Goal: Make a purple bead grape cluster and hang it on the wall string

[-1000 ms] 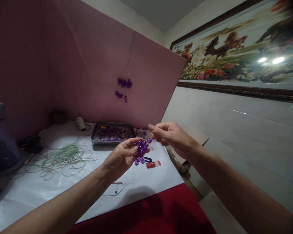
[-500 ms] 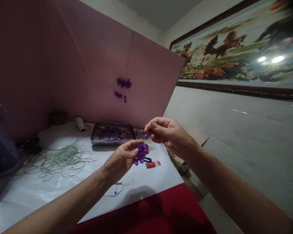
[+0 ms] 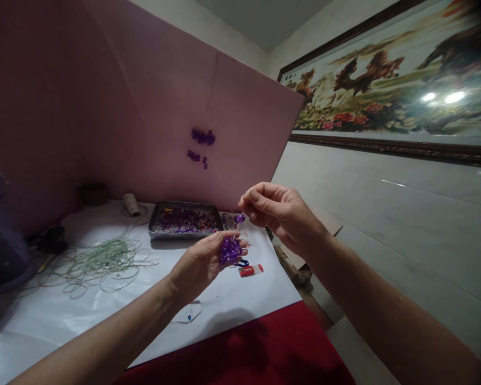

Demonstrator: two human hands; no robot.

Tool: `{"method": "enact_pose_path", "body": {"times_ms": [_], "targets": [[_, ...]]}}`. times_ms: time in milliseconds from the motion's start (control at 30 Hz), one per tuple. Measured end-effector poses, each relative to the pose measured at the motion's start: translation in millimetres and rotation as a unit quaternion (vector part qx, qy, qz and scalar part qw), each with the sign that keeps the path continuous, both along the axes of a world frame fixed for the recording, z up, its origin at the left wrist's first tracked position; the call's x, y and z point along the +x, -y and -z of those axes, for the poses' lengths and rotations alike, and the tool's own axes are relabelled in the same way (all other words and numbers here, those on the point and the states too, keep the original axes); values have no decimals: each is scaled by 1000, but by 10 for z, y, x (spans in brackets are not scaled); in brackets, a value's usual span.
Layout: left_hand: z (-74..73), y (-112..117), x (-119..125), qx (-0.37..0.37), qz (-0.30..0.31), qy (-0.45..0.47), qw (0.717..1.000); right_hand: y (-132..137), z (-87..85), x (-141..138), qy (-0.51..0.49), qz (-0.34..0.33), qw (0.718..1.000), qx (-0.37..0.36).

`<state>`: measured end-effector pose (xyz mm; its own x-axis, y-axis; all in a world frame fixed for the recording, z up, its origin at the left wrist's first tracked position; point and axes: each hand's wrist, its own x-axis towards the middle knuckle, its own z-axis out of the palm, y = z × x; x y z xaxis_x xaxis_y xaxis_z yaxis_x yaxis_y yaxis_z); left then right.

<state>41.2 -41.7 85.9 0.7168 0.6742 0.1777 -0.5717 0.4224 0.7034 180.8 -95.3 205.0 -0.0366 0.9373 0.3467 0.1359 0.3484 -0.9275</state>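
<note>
My left hand (image 3: 200, 263) is closed on a cluster of purple beads (image 3: 230, 251), held above the white table (image 3: 84, 305). My right hand (image 3: 278, 213) is pinched shut on a thin clear thread that runs down to the cluster. A single purple bead (image 3: 239, 218) sits on that thread just below my right fingertips. A metal tray (image 3: 183, 220) with several purple and mixed beads lies behind both hands.
A tangle of pale green cord (image 3: 100, 262) lies at the left. A red lighter (image 3: 251, 270) and a blue-handled tool (image 3: 242, 263) rest under my hands. A pink board (image 3: 144, 107) carries hanging purple beads (image 3: 202, 137). Red cloth (image 3: 244, 353) covers the near edge.
My right hand rose slightly and pulled the thread up, so one bead now hangs apart above the cluster. My left hand lowered a little and turned the cluster more into the palm.
</note>
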Motion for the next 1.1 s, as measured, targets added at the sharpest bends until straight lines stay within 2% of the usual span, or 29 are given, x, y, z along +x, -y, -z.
{"method": "enact_pose_path", "body": {"times_ms": [167,333,667,867,1100], "targets": [[-22,-1,-33,14,-19,-3,1000,10,-19,-15,17,6,1000,9],[-28,-46,-63,52,-10,7,999,1,-38,-25,6,22,999,23],[45,-118,-23,94,-27,-16,995,-4,-51,-22,-8,21,999,34],[4,-121,-37,121,-77,-48,989,71,-47,-45,-4,0,999,43],[10,-124,-50,181,-93,-79,976,127,-11,-89,6,-43,998,47]]}}
